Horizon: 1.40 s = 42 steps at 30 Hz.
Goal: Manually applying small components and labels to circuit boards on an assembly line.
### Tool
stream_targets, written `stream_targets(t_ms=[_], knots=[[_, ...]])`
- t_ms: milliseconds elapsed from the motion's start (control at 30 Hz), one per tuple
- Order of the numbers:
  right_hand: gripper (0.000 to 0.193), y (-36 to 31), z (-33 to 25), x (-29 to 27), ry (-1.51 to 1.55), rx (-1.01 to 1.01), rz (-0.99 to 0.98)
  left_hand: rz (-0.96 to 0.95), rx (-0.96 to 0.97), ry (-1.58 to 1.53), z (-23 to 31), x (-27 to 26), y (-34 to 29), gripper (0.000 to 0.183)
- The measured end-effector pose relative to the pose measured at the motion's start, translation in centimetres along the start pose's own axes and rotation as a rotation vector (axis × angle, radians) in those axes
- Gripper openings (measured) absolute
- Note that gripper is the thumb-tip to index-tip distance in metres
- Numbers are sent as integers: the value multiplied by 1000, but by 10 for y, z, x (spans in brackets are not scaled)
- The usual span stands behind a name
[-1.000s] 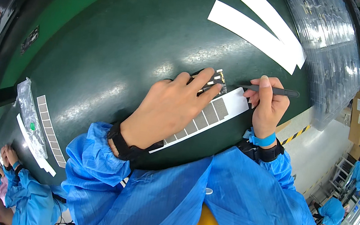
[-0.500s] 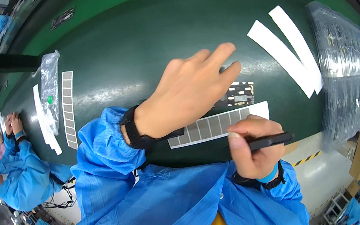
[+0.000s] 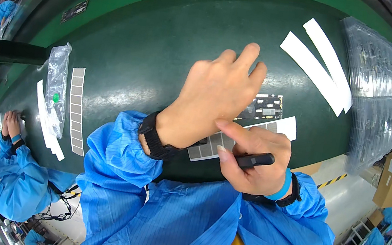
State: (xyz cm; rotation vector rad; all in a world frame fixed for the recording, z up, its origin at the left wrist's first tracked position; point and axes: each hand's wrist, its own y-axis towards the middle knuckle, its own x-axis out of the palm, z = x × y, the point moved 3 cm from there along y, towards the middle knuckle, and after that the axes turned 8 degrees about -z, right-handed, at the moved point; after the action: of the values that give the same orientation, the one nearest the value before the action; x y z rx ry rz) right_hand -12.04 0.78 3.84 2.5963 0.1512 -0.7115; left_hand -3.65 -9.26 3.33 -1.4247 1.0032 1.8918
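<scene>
My left hand (image 3: 214,87) is back-up above the bench, partly covering a black circuit board (image 3: 269,107) with pale rectangular parts. Its fingers bend away and their tips are hidden, so any grip there cannot be told. My right hand (image 3: 265,156) is closed around a short black pen-like tool (image 3: 255,160), which lies across the palm. Its thumb and index finger are spread over a white strip of grey rectangular labels (image 3: 199,151), near the left wrist. The right hand hides the strip's middle; its white end (image 3: 286,127) shows beyond the fingers.
Two white strips (image 3: 311,71) lie at the far right beside stacked clear plastic trays (image 3: 372,94). On the left are another label strip (image 3: 75,111), a clear plastic bag (image 3: 57,85) and a small board (image 3: 75,11). A co-worker in a blue sleeve (image 3: 23,174) sits at left.
My right hand has moved left along the label strip, bringing the black tool closer to my left wrist. The left hand stays by the board; the whole view has shifted slightly.
</scene>
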Motion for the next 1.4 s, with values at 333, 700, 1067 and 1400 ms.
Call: stream_targets(t_ms=[333,700,1067,1400], knots=[[49,2,-3,-3,-66,-22,8,77,28,18,2,-1,0,15],[22,6,4,-4,-16,28,178,-68,-33,16,2,-2,-2,32],[14,17,7,-4,9,179,188,92,-27,96,1,-4,-2,19],[16,4,17,-17,416,-36,314,-27,-92,89,-1,-6,-3,31]])
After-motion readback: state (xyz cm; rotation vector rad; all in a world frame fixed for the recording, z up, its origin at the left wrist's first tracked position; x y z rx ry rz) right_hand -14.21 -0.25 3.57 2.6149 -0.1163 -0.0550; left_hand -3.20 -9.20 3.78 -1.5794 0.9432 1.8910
